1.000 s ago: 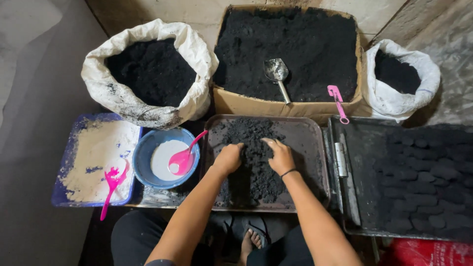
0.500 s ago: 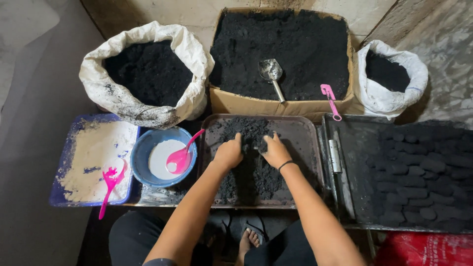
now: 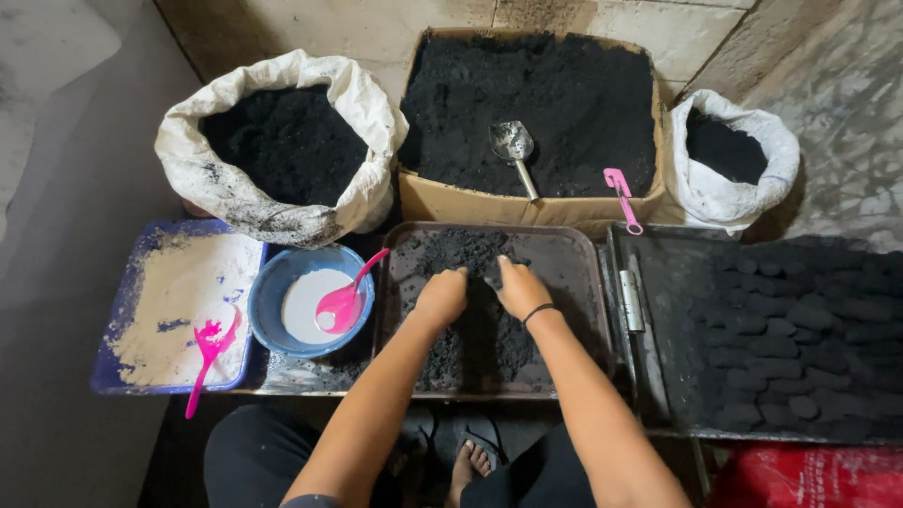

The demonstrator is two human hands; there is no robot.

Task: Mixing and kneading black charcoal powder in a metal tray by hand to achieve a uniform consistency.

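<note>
A dark rectangular tray (image 3: 579, 282) in front of me holds a heap of black powder (image 3: 461, 254). My left hand (image 3: 441, 297) and my right hand (image 3: 520, 287) are both sunk into this powder side by side, fingers curled down into it. A black band circles my right wrist. Whether the fingers close on a lump is hidden by the powder.
A white sack of black powder (image 3: 282, 141), a cardboard box of black powder (image 3: 536, 103) with a metal scoop (image 3: 514, 146) and pink spoon (image 3: 621, 198), a smaller white sack (image 3: 734, 155). Left: blue bowl (image 3: 273, 301) with pink spoon (image 3: 343, 301), blue tray (image 3: 179, 310) with pink fork (image 3: 209, 353). Right: tray of black briquettes (image 3: 790, 329).
Both hands have slid a little farther up the tray through the black powder. The view has shifted slightly.
</note>
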